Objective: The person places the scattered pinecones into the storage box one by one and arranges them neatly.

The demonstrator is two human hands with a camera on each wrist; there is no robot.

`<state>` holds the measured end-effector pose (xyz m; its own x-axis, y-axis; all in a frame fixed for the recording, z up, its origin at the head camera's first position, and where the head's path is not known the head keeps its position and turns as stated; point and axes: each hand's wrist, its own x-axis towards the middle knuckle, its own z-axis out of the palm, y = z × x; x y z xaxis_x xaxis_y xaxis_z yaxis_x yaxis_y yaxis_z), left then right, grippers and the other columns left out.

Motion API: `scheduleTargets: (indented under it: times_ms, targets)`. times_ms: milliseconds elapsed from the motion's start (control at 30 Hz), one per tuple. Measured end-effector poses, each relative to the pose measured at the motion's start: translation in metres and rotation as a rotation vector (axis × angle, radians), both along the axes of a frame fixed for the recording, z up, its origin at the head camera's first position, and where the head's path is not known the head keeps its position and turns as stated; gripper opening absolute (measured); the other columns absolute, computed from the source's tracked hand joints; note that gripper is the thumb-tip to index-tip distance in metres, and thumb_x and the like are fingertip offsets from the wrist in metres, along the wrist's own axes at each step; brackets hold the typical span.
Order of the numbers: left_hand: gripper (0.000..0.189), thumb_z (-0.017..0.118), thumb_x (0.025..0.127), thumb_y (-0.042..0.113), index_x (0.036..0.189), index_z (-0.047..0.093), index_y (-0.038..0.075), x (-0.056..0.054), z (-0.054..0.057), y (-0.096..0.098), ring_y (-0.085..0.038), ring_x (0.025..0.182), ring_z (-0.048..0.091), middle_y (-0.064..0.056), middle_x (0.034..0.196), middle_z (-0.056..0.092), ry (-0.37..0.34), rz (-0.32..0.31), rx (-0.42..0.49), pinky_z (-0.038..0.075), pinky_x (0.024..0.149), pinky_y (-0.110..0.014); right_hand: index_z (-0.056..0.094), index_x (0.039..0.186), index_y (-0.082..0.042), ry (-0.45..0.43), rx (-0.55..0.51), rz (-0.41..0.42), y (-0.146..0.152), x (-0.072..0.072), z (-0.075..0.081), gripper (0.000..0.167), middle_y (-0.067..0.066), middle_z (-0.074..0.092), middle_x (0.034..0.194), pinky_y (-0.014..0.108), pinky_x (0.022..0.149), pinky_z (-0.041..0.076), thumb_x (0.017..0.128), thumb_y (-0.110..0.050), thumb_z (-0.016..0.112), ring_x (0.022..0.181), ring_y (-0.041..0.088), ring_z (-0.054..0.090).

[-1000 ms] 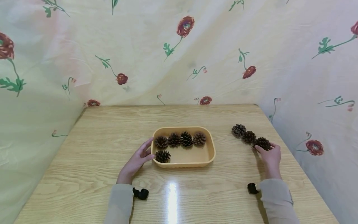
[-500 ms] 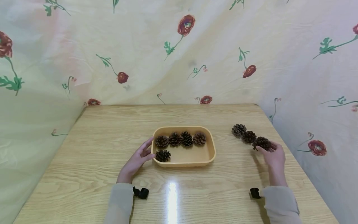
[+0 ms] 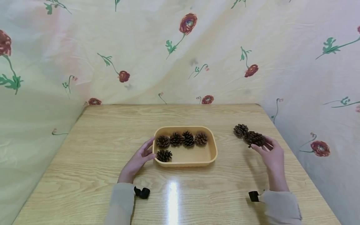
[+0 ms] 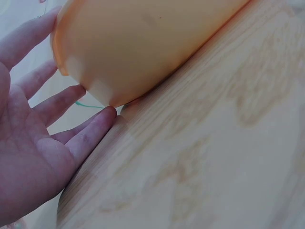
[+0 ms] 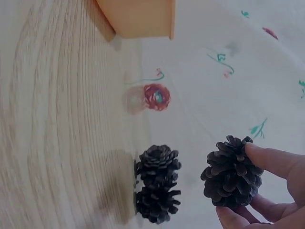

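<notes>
In the head view my right hand (image 3: 273,154) pinches a dark brown pine cone (image 3: 254,138) between thumb and fingers. The right wrist view shows that pine cone (image 5: 232,174) held up off the table. Two more pine cones stand beyond it, the farther one (image 3: 240,130) plain to see and the nearer one mostly hidden in the head view. My left hand (image 3: 137,162) touches the left end of a yellow tray (image 3: 194,158). In the left wrist view the fingers of my left hand (image 4: 40,124) are fairly straight against the tray's outer wall (image 4: 133,52).
Inside the tray, several pine cones (image 3: 188,139) line the far side, and another pine cone (image 3: 164,155) lies at the near left. Wood-grain table (image 3: 107,140) surrounds the tray. A flower-patterned cloth (image 3: 146,53) hangs behind the table and along both sides.
My right hand has lifted the nearest pine cone of the row and moved it left, in front of the middle one. My left hand has stayed at the tray.
</notes>
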<state>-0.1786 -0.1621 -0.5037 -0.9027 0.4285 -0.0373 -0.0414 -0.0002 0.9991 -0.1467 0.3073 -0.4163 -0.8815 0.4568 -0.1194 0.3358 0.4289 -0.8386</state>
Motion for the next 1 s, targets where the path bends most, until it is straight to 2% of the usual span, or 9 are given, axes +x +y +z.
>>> scheduleTargets:
  times_ms: [433, 600, 767, 1000]
  targets:
    - [0.074, 0.061, 0.095, 0.014, 0.156, 0.020, 0.024, -0.002, 0.000, 0.001, -0.045, 0.143, 0.026, -0.015, 0.163, 0.012, -0.002, 0.002, -0.021, 0.026, 0.114, -0.057, 0.035, 0.145, 0.000, 0.087, 0.005, 0.109, -0.042, 0.006, 0.005, 0.072, 0.015, 0.039, 0.144, 0.018, 0.102, 0.043, 0.088, -0.023, 0.072, 0.135, 0.033, 0.042]
    - [0.074, 0.061, 0.095, 0.014, 0.155, 0.020, 0.025, -0.002, 0.000, 0.001, -0.043, 0.143, 0.028, -0.013, 0.163, 0.013, -0.011, 0.004, -0.022, 0.027, 0.114, -0.056, 0.035, 0.144, 0.000, 0.091, -0.014, 0.140, -0.056, 0.006, 0.000, 0.072, 0.017, 0.040, 0.143, 0.026, 0.105, 0.042, 0.087, -0.021, 0.074, 0.136, 0.032, 0.042]
    - [0.073, 0.061, 0.095, 0.014, 0.155, 0.022, 0.027, -0.001, 0.000, 0.001, -0.042, 0.143, 0.027, -0.012, 0.163, 0.013, -0.017, 0.006, -0.009, 0.026, 0.115, -0.056, 0.035, 0.143, 0.000, 0.089, -0.045, 0.170, -0.071, 0.006, -0.001, 0.073, 0.019, 0.039, 0.144, 0.028, 0.106, 0.041, 0.085, -0.020, 0.075, 0.136, 0.032, 0.042]
    - [0.073, 0.063, 0.094, 0.017, 0.154, 0.023, 0.030, 0.000, 0.001, 0.000, -0.043, 0.143, 0.027, -0.012, 0.163, 0.014, -0.011, 0.010, -0.012, 0.025, 0.115, -0.058, 0.037, 0.146, -0.003, 0.101, -0.074, 0.260, -0.090, 0.007, 0.001, 0.073, 0.020, 0.040, 0.145, 0.036, 0.109, 0.039, 0.085, -0.014, 0.075, 0.136, 0.034, 0.041]
